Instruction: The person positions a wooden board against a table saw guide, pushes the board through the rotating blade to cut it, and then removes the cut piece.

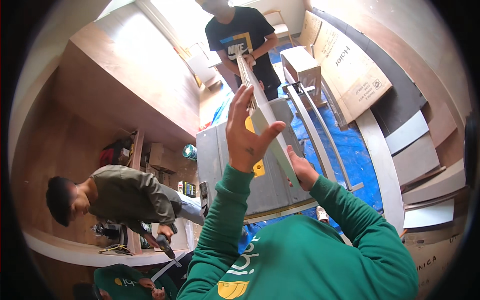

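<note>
A long white board point(284, 159) stands on its edge over a grey machine table point(215, 155), stretching away from me. Around its near right end my right hand point(302, 168) is closed, thumb on top. My left hand point(242, 137) is raised at the board's left side, fingers spread and thumb reaching across its upper edge; contact there is hard to judge. At the far end a person in a black T-shirt point(237, 32) has hands at the board. A yellow strip point(258, 168) on the table shows partly behind my left hand.
Metal rails point(312, 132) extend right of the table above a blue tarp point(367, 167). Flattened cardboard point(345, 60) and panel offcuts point(410, 150) lie along the right. At left, someone bends with a power drill point(164, 243); another person in green point(125, 282) is below.
</note>
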### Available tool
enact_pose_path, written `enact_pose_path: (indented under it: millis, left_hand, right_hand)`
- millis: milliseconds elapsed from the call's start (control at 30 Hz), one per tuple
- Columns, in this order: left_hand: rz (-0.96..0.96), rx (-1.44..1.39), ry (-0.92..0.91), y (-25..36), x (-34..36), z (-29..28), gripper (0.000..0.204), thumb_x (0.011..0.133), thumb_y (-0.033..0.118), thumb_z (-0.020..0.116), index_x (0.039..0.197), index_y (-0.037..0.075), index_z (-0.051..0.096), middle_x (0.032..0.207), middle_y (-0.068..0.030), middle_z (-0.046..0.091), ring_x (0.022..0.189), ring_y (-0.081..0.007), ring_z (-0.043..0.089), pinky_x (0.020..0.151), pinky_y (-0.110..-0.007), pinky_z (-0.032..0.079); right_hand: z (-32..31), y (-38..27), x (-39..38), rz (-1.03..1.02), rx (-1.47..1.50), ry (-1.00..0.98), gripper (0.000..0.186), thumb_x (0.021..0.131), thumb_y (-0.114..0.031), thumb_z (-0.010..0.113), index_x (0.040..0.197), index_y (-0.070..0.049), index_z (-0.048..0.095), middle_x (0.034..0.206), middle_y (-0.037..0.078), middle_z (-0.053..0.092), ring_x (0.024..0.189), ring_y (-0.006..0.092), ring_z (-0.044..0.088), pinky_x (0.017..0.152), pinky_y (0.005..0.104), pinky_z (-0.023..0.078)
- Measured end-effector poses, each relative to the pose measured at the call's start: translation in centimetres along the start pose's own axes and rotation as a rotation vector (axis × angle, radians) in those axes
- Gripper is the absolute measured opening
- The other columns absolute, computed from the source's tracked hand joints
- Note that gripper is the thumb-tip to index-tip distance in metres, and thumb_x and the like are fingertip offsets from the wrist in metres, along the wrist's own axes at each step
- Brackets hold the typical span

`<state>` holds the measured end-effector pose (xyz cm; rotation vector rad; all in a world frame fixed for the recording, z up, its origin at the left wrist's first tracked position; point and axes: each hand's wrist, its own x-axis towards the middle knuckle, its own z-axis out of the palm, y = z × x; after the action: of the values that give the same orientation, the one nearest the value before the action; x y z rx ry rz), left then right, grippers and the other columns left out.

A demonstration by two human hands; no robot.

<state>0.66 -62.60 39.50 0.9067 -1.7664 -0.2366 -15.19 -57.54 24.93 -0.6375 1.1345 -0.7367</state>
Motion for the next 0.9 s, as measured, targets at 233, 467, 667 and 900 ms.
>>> enact_pose_path:
  millis: [233, 467, 667, 900]
  left_hand:
    - [0.029, 0.058, 0.058, 0.5, -1.3, 0.9, 0.100, 0.074, 0.058, 0.095, 0.149, 0.003, 0.057, 0.152, -0.0224, 0.056, 0.136, -0.0364, 0.060, 0.105, -0.045, 0.056]
    - [0.044, -0.016, 0.144, 0.1, -1.8, 2.4, 0.093, 0.074, 0.058, 0.096, 0.141, 0.005, 0.058, 0.147, -0.0203, 0.058, 0.133, -0.0366, 0.059, 0.109, -0.046, 0.053]
    - [0.074, 0.001, 0.184, 0.1, -2.5, 2.8, 0.090, 0.073, 0.057, 0.096, 0.136, 0.007, 0.056, 0.144, -0.0211, 0.058, 0.130, -0.0371, 0.060, 0.107, -0.047, 0.054]
    - [0.143, 0.058, 0.257, 0.5, -3.5, 2.8, 0.086, 0.073, 0.052, 0.098, 0.134, 0.008, 0.055, 0.138, -0.0210, 0.060, 0.126, -0.0368, 0.061, 0.100, -0.045, 0.058]
  right_hand:
    - [-1.0, 1.0, 0.5, -0.048, 0.024, 0.034, 0.081, 0.101, -0.082, 0.045, 0.115, -0.005, 0.070, 0.076, 0.004, 0.061, 0.056, 0.0158, 0.058, 0.045, 0.0352, 0.050]
    - [-1.8, 1.1, 0.8, -0.076, 0.037, -0.009, 0.077, 0.103, -0.080, 0.043, 0.127, -0.011, 0.066, 0.076, 0.002, 0.059, 0.055, 0.0149, 0.056, 0.044, 0.0352, 0.049]
    - [-2.3, 1.5, 1.1, -0.076, 0.030, -0.008, 0.074, 0.104, -0.079, 0.044, 0.128, -0.012, 0.066, 0.077, 0.001, 0.060, 0.055, 0.0158, 0.056, 0.044, 0.0359, 0.049]
    - [-2.4, 1.7, 0.7, -0.075, 0.014, -0.010, 0.074, 0.105, -0.077, 0.042, 0.136, -0.014, 0.064, 0.084, 0.002, 0.063, 0.059, 0.0157, 0.059, 0.045, 0.0335, 0.050]
